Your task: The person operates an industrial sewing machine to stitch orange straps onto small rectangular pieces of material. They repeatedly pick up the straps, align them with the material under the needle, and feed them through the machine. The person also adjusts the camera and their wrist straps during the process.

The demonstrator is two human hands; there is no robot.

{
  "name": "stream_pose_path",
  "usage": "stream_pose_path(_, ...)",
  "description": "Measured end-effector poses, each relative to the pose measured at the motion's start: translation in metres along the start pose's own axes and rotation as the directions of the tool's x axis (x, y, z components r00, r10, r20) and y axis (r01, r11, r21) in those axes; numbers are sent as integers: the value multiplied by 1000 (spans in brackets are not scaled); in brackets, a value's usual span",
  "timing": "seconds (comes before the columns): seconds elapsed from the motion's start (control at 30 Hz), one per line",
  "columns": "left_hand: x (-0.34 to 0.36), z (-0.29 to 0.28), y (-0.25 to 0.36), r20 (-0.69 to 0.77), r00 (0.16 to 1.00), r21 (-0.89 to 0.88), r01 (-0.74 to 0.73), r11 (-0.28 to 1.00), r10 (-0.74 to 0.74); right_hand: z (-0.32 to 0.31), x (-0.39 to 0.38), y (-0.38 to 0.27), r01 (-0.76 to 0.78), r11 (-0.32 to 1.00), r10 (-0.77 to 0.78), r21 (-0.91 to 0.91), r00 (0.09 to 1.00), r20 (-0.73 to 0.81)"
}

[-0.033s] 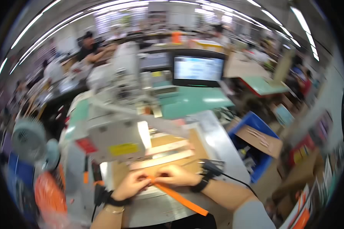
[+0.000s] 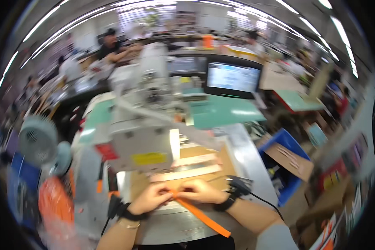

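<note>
An orange strap, flat and narrow, is pinched at its upper end between my two hands. My left hand is closed on that end with thumb and fingers. Close beside it, my right hand pinches the same strap. The free length slants down to the right over the metal table's front edge. Just beyond my fingers lies a brown board with pale strips across it. Above the board's left side stands the grey head of a sewing machine. My fingers partly hide the strap's held end.
To the right is a blue bin with cardboard on it. A lit screen stands behind the table. At left are a fan and an orange plastic bag. A black cable runs from my right wristband. Another person sits farther back.
The whole scene has shifted to the right in the picture as my view turned slightly left. Both hands keep their hold on the orange strap.
</note>
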State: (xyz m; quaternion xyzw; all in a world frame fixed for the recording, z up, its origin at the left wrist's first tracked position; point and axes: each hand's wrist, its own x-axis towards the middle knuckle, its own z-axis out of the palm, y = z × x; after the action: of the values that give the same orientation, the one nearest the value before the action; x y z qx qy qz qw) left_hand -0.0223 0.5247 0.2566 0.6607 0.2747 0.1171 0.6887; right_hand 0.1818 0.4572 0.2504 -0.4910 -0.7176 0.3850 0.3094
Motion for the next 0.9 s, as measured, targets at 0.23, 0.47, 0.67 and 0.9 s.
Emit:
stream_pose_path(0.23, 0, 4, 4, 1, 999, 29, -34, 999, 34, -1, -7, -5, -134, 980, 135, 147, 991, 4)
stream_pose_path(0.47, 0, 2, 2, 3, 999, -8, -43, 999, 43, -3, -2, -12, -130, 982, 131, 136, 991, 6)
stream_pose_path(0.67, 2, -2, 0, 45, 999, 17, -4, 1000, 3, -2, -4, -12, -109, 979, 112, 174, 994, -7)
stream_pose_path(0.9, 2, -1, 2, 45, 999, 15, -14, 1000, 14, -1, -5, -6, -105, 981, 109, 160, 994, -18)
